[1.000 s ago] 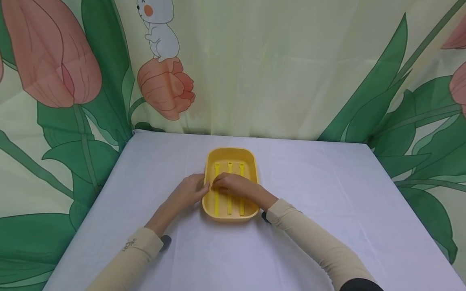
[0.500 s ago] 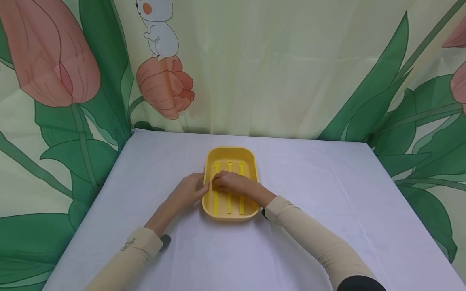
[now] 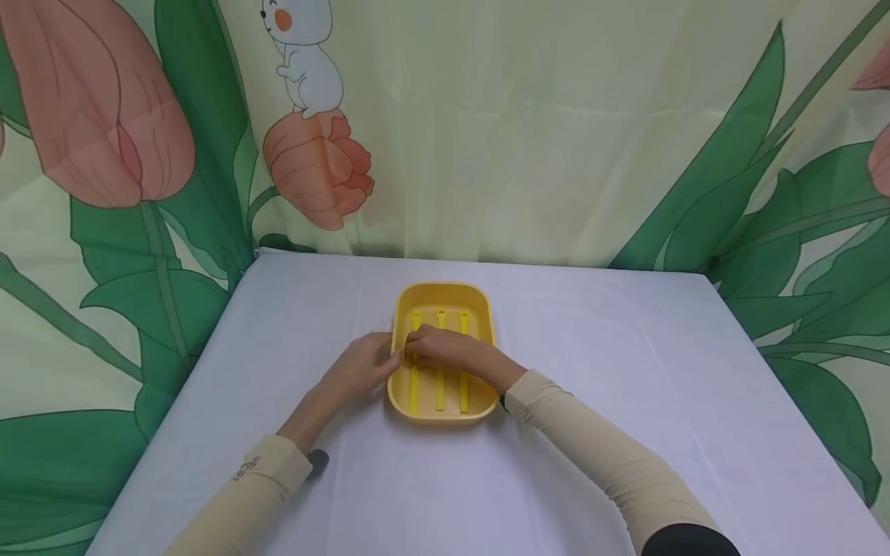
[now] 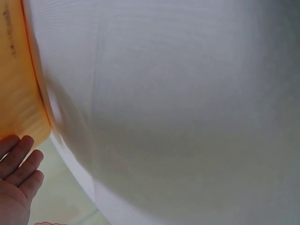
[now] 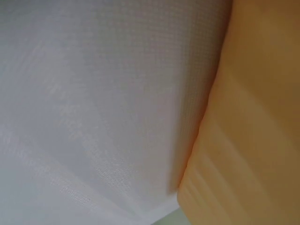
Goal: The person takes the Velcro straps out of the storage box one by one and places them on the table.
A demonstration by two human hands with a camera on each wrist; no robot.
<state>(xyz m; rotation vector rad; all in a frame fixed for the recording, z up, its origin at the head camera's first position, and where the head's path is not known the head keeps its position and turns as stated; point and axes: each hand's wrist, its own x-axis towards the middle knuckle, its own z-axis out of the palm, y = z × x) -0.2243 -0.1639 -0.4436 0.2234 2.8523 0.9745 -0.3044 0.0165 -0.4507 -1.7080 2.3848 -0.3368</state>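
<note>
A yellow tray (image 3: 442, 291) stands on the table, with three bright yellow cable ties lying lengthwise inside. The left cable tie (image 3: 414, 394), the middle cable tie (image 3: 440, 398) and the right cable tie (image 3: 463, 395) run side by side. My right hand (image 3: 445, 347) reaches across from the right, its bent fingers pinching the left cable tie near its middle; the fingertips are partly hidden. Beside the tray's left wall is my left hand (image 3: 361, 363), thumb at the rim. The left wrist view shows its fingers (image 4: 26, 164) fairly straight against the wall.
A white cloth (image 3: 591, 347) covers the table around the tray. Behind it hangs a pale curtain (image 3: 501, 139) printed with tulips and a white animal. In the right wrist view, the tray's outer wall (image 5: 253, 117) fills the right side.
Both hands keep nearly the same places. The right hand's fingers have shifted very slightly over the left cable tie; the tray and ties look unmoved.
</note>
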